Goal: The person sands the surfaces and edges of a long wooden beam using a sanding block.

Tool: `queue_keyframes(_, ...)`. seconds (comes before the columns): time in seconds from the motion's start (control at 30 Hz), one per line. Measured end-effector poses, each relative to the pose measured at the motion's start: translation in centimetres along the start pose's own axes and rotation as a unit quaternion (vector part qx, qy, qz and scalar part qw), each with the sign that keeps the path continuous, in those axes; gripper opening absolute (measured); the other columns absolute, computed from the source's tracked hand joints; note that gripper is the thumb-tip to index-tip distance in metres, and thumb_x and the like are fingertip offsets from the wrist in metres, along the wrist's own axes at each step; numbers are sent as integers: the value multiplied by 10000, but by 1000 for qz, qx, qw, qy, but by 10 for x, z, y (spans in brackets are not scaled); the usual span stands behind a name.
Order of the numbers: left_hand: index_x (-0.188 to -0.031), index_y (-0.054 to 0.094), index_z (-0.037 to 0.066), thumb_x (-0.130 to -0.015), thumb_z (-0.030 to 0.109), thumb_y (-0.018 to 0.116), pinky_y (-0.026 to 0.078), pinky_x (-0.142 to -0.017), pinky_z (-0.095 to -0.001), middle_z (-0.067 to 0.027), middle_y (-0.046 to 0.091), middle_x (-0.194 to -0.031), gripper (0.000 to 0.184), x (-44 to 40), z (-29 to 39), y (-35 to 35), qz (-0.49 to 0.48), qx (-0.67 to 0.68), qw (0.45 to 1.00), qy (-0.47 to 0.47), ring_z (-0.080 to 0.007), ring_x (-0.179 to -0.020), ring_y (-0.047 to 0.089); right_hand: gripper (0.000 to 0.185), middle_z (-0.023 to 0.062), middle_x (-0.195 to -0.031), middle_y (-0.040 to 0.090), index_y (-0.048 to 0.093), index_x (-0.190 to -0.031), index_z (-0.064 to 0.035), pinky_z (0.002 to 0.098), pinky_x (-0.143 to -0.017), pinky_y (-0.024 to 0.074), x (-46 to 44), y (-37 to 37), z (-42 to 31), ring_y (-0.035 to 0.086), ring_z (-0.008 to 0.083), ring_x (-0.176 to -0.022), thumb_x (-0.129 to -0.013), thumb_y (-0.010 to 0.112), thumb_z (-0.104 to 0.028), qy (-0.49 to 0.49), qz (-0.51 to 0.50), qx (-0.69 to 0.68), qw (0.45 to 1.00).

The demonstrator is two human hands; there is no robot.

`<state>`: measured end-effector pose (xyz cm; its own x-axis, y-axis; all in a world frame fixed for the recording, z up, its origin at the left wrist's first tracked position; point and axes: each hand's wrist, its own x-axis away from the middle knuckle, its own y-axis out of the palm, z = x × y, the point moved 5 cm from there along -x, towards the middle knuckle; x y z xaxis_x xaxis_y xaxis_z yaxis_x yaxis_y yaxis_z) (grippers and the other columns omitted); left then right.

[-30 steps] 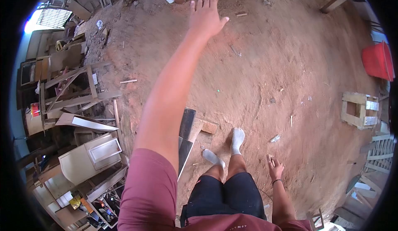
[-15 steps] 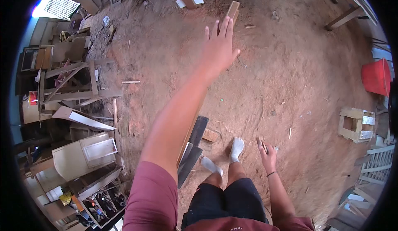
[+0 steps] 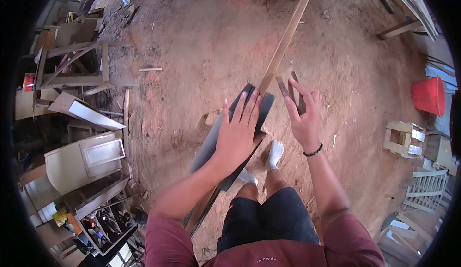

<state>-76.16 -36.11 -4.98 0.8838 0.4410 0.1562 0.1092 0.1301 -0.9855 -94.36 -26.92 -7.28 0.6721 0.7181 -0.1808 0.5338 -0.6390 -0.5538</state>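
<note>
A long thin wooden strip (image 3: 286,36) slants up and away from the dark boards (image 3: 263,116) in front of my legs. My left hand (image 3: 238,132) lies palm down over the strip's near part and the boards, its fingers spread. To the right, my right hand (image 3: 307,113) has thumb and fingers closed around a dark flat tool (image 3: 297,92), with a narrow brownish piece (image 3: 282,86) beside the thumb; exactly what these are is unclear. The right hand does not touch the strip.
Wooden frames (image 3: 105,63) and a pale cabinet panel (image 3: 72,164) are heaped at the left, above an open box of tools (image 3: 103,228). At the right stand a red bucket (image 3: 428,95), a wooden crate (image 3: 403,139) and a white slatted piece (image 3: 426,190).
My left hand has drawn back toward my body, uncovering much of the long strip. My right hand has risen from beside my leg to near the boards, still holding the tool.
</note>
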Motion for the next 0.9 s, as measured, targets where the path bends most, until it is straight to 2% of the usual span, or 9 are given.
queue_keyframes(0.07,-1737,270,15,-935,604,729,205,-1329,-652,-129,281,-1811,1097,40,1,3,-6,8,1000,4,-326,-1666,277,498,124,-1236,652,737,-1418,-203,437,-1019,453,10,16,-23,582,316,-1131,-932,844,-206,-75,12,44,996)
queue_keyframes(0.17,-1737,272,15,-937,618,715,191,-1339,-638,-116,297,-1806,1095,96,-1,11,-4,29,1000,8,-325,-1665,278,505,136,-1259,637,742,-1414,-229,459,-1037,452,38,40,-47,577,341,-1158,-921,847,-216,-117,-15,93,989)
queue_keyframes(0.2,-1739,272,21,-939,617,712,187,-1342,-634,-111,296,-1808,1091,113,-4,13,-9,34,999,2,-324,-1668,273,501,144,-1293,625,751,-1405,-263,471,-1046,458,46,46,-51,569,348,-1181,-915,852,-236,-131,-5,105,986)
queue_keyframes(0.3,-1738,282,30,-944,605,714,187,-1340,-636,-109,302,-1805,1071,168,-7,18,-25,45,999,-3,-329,-1667,276,503,141,-1291,626,756,-1403,-275,471,-1038,465,67,53,-64,568,344,-1175,-912,854,-240,-175,7,150,973)
queue_keyframes(0.53,-1716,364,54,-936,560,749,195,-1331,-648,-78,321,-1801,1006,305,-5,40,-81,38,996,21,-361,-1664,282,509,107,-1277,643,767,-1392,-266,467,-1010,498,120,70,-104,594,332,-1153,-893,859,-224,-184,-31,165,969)
queue_keyframes(0.67,-1706,394,66,-941,529,758,196,-1323,-669,-77,332,-1797,965,358,-5,50,-55,32,998,6,-379,-1666,276,519,90,-1277,643,772,-1385,-273,458,-1011,509,164,82,-131,599,328,-1142,-877,872,-235,-211,-66,152,963)
queue_keyframes(0.9,-1702,407,96,-983,417,749,200,-1322,-670,-74,381,-1777,858,417,-9,52,-60,129,987,-78,-383,-1657,306,572,90,-1378,608,738,-1451,-321,457,-1047,470,277,104,-164,591,296,-1218,-894,868,-303,-227,-172,137,949)
